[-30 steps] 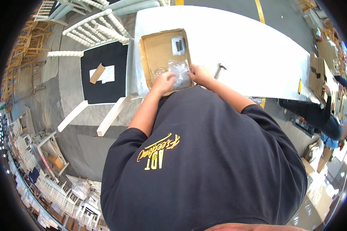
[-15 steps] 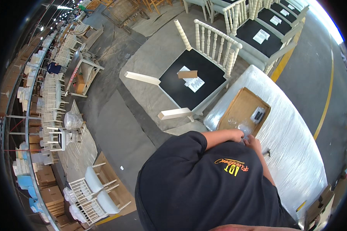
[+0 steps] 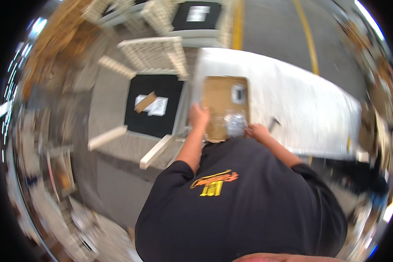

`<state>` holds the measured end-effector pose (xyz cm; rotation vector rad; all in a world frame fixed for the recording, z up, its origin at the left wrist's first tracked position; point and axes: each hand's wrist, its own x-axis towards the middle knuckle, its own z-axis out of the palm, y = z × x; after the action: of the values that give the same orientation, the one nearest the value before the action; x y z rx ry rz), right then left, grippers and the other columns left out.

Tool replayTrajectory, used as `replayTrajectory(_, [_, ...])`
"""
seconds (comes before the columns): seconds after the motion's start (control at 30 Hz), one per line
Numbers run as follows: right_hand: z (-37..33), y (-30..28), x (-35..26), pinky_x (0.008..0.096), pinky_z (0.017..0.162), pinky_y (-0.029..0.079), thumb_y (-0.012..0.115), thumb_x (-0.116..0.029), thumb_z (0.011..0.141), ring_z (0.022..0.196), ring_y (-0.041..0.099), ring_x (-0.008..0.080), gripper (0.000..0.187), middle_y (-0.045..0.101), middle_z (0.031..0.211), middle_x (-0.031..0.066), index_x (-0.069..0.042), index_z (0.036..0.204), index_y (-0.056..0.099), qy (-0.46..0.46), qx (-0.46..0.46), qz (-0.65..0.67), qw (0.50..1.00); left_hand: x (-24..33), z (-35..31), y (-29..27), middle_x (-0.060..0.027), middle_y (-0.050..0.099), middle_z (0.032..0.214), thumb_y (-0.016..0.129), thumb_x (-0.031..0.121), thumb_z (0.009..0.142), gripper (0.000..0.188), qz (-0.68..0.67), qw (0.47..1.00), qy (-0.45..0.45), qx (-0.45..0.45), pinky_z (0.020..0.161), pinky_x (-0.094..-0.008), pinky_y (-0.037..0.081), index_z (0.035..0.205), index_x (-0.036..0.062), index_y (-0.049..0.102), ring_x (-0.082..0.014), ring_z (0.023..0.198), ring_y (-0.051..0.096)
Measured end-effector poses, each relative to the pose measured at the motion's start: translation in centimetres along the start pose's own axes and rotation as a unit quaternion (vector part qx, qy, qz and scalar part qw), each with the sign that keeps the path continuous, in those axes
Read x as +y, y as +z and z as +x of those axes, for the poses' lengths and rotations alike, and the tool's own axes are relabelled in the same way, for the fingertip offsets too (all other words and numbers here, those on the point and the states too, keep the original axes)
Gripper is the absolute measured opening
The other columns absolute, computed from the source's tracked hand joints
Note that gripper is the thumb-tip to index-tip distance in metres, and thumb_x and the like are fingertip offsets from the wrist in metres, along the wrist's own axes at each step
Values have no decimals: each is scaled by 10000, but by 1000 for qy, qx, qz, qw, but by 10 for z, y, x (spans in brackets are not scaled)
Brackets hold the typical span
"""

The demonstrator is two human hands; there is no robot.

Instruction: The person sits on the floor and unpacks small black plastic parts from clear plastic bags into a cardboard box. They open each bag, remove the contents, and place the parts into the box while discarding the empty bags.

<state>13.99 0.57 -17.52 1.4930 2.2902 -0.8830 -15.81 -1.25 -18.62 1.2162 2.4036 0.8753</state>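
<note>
A shallow brown cardboard tray (image 3: 218, 98) lies in front of me on a long surface wrapped in shiny plastic film. My left hand (image 3: 199, 117) is closed at the tray's left edge, its fingers partly blurred. At the tray's near right corner, my right hand (image 3: 256, 131) pinches the edge of a clear plastic bag (image 3: 235, 123). What the bag contains is too smeared to make out. Farther back in the tray sits a small clear packet (image 3: 238, 94) with something dark inside.
Left of the tray, a cream chair (image 3: 155, 124) lies legs up, a cardboard strip (image 3: 145, 102) and white papers on its black underside. A dark-headed tool (image 3: 274, 124) lies on the film-wrapped surface (image 3: 301, 109), right of my right hand. More chairs (image 3: 196, 32) stand behind.
My view has swung round to the right. My hands, together at the plastic bag before, are now apart: the left has moved to the tray's left edge, the right stays by the bag.
</note>
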Motion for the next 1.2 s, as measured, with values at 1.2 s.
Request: replayTrajectory(1.2, [-106, 85, 104, 497, 821, 552, 693, -295, 878, 991, 690, 374, 310, 698, 1049, 183, -59, 1065, 618, 344, 258, 264, 863, 69, -79, 58, -232, 546, 1242, 490, 206, 1034, 407, -125, 794, -310, -508, 909, -604, 575, 1362, -23, 419, -464, 1125, 620])
